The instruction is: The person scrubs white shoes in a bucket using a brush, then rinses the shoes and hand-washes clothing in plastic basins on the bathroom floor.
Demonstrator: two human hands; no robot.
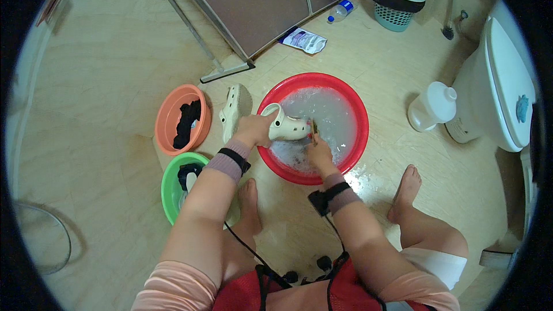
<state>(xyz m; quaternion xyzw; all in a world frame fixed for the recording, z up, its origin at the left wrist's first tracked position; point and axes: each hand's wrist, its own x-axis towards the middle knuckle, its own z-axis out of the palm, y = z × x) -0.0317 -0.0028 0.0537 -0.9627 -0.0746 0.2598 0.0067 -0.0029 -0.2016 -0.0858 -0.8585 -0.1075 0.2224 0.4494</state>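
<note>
My left hand (255, 130) grips the heel end of a white foam clog (290, 128) and holds it over the red plastic basin (361, 128). Cloudy, sudsy water (335, 112) fills much of the basin. In my right hand (319, 153) is a small brush (314, 128), its head against the clog's toe; my fingers hide part of it. A second white clog (235, 106) stands on the tiled floor left of the basin, partly behind my left hand.
On the left are an orange basin (162, 123) with black cloth and a green basin (167, 188) holding dark and white items. A floor squeegee (227, 72) lies beyond. A white jug (432, 106) stands near the toilet (497, 82). A bottle (343, 8), pouch (303, 40) and bin (394, 15) are farther off.
</note>
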